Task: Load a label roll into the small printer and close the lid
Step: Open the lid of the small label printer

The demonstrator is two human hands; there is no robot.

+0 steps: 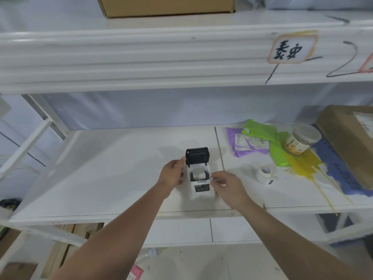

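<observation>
the white shelf (105, 178) is bare along its left side. near the middle of its front edge stands the small white printer (200, 183), its black lid (197, 156) swung up and standing upright at the back. a white label roll (199, 175) sits down in the open bay. the left hand (171, 175) is curled against the printer's left side, fingers touching the casing below the lid. the right hand (227, 185) is at the printer's right side, thumb and forefinger pinched close together by the bay's edge; whether they hold anything i cannot tell. further right a second label roll (265, 173) lies on the shelf, and toward the back right corner are green and purple bags (260, 136), a lidded jar (301, 139) and a cardboard box (349, 138).
</observation>
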